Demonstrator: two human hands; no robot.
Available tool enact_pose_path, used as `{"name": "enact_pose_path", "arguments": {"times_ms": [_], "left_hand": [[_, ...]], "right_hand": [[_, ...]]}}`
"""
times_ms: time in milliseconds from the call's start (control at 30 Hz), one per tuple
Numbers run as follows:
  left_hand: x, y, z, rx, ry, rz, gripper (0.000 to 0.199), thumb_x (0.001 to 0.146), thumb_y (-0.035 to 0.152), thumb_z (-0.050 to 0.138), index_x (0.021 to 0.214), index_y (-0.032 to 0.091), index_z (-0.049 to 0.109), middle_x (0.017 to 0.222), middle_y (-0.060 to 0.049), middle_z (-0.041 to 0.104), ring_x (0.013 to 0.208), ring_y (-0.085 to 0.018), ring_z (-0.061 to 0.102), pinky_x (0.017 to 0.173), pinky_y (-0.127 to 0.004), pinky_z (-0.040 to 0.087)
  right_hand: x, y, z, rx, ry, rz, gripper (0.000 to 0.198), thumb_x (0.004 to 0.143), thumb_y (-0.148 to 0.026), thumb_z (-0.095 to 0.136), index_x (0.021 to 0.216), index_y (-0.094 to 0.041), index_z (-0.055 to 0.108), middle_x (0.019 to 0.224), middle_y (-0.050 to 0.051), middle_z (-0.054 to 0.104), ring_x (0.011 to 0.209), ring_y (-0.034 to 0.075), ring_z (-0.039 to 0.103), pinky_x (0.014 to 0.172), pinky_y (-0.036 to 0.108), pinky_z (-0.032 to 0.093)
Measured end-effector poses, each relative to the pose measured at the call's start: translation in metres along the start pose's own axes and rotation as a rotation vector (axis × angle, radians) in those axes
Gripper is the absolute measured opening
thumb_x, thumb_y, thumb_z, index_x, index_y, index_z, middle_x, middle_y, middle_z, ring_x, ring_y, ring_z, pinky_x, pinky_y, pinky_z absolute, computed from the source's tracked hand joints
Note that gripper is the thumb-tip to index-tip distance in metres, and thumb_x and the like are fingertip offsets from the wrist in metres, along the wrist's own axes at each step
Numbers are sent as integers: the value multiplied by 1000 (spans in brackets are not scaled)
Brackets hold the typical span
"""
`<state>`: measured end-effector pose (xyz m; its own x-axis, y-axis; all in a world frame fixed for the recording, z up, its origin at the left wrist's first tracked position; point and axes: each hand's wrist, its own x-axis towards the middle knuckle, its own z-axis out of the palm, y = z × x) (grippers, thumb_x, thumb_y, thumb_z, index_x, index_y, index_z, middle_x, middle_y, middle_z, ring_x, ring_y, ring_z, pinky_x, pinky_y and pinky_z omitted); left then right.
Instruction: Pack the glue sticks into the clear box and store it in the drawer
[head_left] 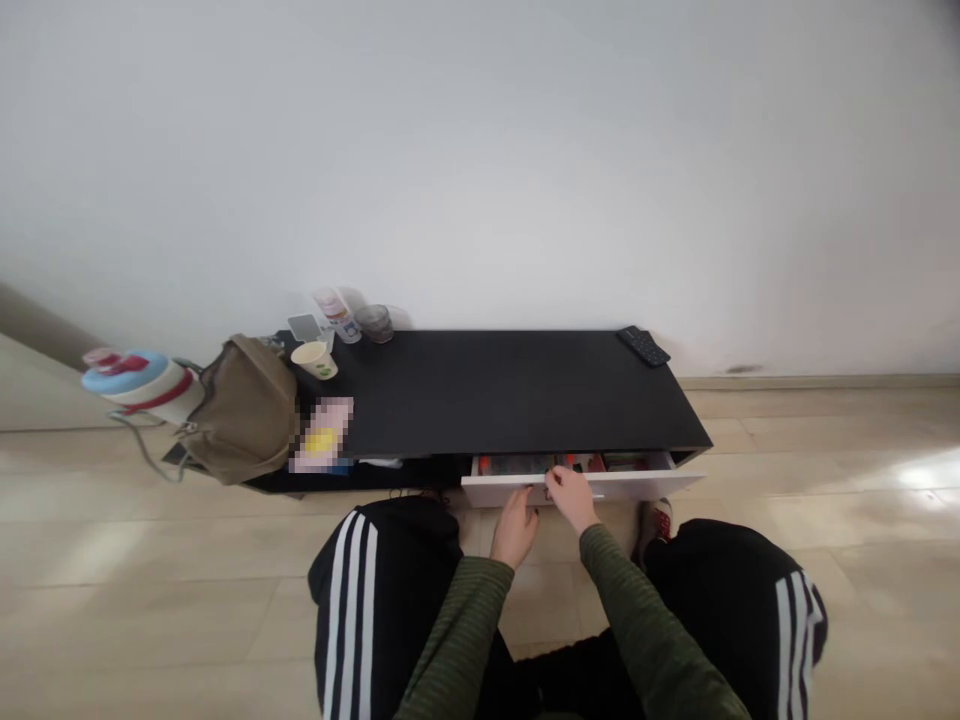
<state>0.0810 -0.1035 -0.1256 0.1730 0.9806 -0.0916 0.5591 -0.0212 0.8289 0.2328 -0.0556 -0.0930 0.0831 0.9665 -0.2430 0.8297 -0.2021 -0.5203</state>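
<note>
A white drawer [651, 487] is pulled partway out of a low black cabinet [495, 390]. At the middle of the drawer's top edge is my right hand [573, 499], its fingers bent into a pinch; whatever lies between the fingertips is too small to make out. My left hand [516, 530] is just to the left, in front of the drawer front, with thumb and fingers apart and nothing seen in it. Behind the drawer front show several flat items, some with red and orange parts, partly hidden by the front and my right hand.
On the cabinet top are a remote control [643, 346], a paper cup [315, 360], a dark glass [375, 323], a small spray bottle [339, 318] and a brown bag [251, 410]. A white bottle with a blue lid [161, 385] leans beside the bag. My knees flank the drawer.
</note>
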Motion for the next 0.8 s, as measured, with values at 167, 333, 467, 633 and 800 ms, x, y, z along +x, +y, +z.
{"name": "enact_pose_path", "arguments": {"times_ms": [167, 333, 467, 633, 800], "left_hand": [[10, -12, -1, -14, 23, -91, 70, 82, 16, 51, 152, 11, 43, 159, -18, 41, 150, -27, 35, 125, -41, 26], [11, 4, -12, 64, -21, -169, 64, 83, 16, 51, 146, 6, 49, 151, -22, 50, 143, -29, 45, 119, -39, 35], [-5, 29, -34, 58, -310, -280, 26, 85, 29, 57, 101, 16, 74, 86, -11, 74, 84, -24, 71, 79, -34, 53], [-23, 75, -80, -844, -375, -118, 35, 74, 43, 73, 99, 19, 72, 51, 9, 42, 36, -4, 28, 43, -22, 27], [-10, 124, -100, -1600, -76, 103, 76, 71, 33, 75, 143, 36, 50, 47, 16, 28, 31, 0, 2, 37, -19, 14]], "right_hand": [[9, 4, 10, 78, 65, -114, 21, 93, -22, 50, 103, -21, 69, 99, 5, 74, 92, 18, 67, 78, 23, 43], [5, 6, 4, 57, -53, -200, 50, 84, -15, 57, 134, -12, 58, 140, 18, 59, 119, 22, 61, 101, 29, 43], [-15, -3, -37, 7, -447, -224, 25, 78, -22, 67, 102, -17, 74, 103, 11, 75, 96, 23, 69, 86, 30, 48], [-54, -33, -104, 715, -453, -410, 17, 82, -38, 70, 87, -22, 73, 64, -2, 60, 58, 12, 54, 59, 24, 41], [-72, -65, -128, 1738, -234, -513, 83, 72, -37, 82, 148, -43, 46, 53, -13, 28, 43, 9, 17, 41, 21, 22]]}}
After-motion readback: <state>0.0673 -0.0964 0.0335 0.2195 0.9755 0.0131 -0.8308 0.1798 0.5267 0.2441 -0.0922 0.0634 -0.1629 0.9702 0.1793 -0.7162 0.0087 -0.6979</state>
